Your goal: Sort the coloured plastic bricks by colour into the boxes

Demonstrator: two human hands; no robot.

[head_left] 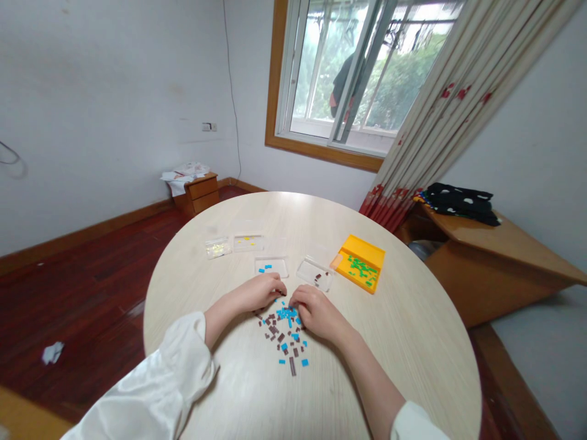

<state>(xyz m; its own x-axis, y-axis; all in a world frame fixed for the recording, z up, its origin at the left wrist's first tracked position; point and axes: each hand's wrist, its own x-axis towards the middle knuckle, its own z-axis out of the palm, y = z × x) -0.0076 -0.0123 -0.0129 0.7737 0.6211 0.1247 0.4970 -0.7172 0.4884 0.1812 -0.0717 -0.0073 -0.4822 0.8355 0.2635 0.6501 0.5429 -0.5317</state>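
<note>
A loose pile of small blue building bricks (288, 313) and dark brown bricks (273, 330) lies on the round table. My left hand (263, 291) is at the far left edge of the pile, its fingers bent and closed together, with a tiny dark spot by the fingertips. Across from it, my right hand (314, 310) reaches down to the pile's far right side, fingers curled at the blue bricks. What either hand pinches is too small to make out. Just beyond the hands are a clear tray (280, 273) with a few blue bricks and another clear tray (312, 266) with a few brown ones.
An orange case (364, 249) with green bricks stands open at the right. Further left are a clear box (249, 247) with yellow pieces and a clear bag (218, 247) of pale yellow pieces. All rest on the pale round table (389, 366). Beyond it are a window and curtain.
</note>
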